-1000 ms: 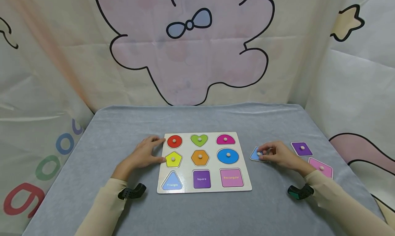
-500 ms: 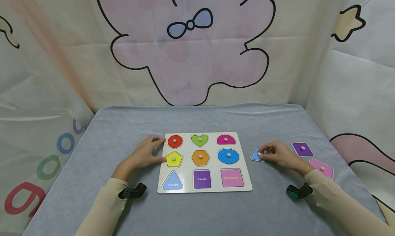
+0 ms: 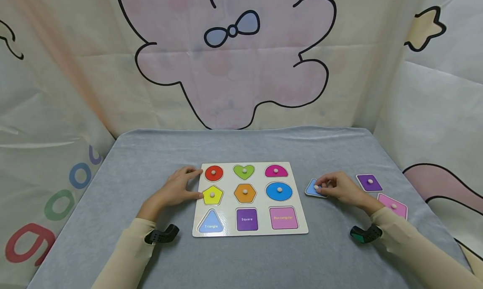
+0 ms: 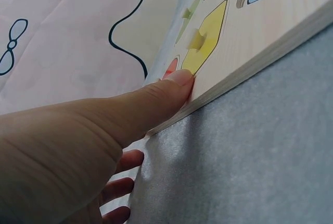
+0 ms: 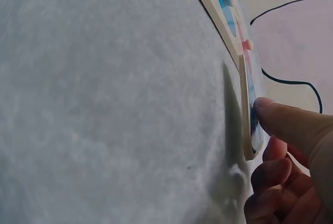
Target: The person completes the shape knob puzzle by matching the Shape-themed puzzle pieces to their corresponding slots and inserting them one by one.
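My right hand (image 3: pixel 341 189) pinches the blue triangle puzzle piece (image 3: pixel 311 189) by its small knob, to the right of the white puzzle board (image 3: pixel 229 233). In the right wrist view the triangle piece (image 5: pixel 246 125) is seen edge-on, with a shadow on the cloth beside it. My left hand (image 3: pixel 174 188) touches the board's left edge with fingers spread. Its thumb (image 4: pixel 156 101) lies on the board's rim near the yellow pentagon piece (image 4: pixel 207 39). The board's front row shows a triangle recess (image 3: pixel 211 222), a square recess (image 3: pixel 247 224) and a rectangle recess (image 3: pixel 283 222), with printed words.
A purple square piece (image 3: pixel 369 183) and a pink rectangle piece (image 3: pixel 392 206) lie on the grey cloth (image 3: pixel 241 264) behind and beside my right wrist. Knobbed pieces, such as the orange hexagon (image 3: pixel 245 193), sit in the board's two far rows. Printed curtains surround the table.
The triangle piece, in my right fingers, has risen and shifted slightly to the left. My left hand and the board stay where they were.
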A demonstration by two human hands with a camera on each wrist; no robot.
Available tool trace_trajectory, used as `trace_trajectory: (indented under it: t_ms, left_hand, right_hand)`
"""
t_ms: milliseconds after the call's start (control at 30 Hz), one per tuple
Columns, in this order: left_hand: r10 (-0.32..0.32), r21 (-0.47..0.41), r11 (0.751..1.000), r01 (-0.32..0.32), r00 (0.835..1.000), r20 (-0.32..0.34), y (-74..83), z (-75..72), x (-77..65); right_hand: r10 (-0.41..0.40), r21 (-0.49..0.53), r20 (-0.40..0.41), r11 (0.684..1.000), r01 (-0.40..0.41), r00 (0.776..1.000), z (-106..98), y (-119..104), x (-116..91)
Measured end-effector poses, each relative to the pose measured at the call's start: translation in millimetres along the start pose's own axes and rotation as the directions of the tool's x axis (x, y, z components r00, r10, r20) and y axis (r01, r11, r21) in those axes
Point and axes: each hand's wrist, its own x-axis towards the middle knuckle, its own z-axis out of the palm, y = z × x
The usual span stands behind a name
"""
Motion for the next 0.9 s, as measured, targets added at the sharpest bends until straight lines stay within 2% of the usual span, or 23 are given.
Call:
trace_trajectory:
  t_ms: [200, 900]
  left_hand:
    - [-0.006, 0.000, 1.000, 0.006, 1.000, 0.001, 1.6, -0.6, -1.1]
    - [-0.008, 0.002, 1.000, 0.008, 1.000, -0.004, 2.1, -0.1, -0.4]
  right_hand:
    - [-0.031, 0.008, -0.016, 0.999, 0.031, 0.999, 1, -7, 0]
    - [-0.043, -0.034, -0.008, 0.999, 0.042, 0.999, 5, -32, 7]
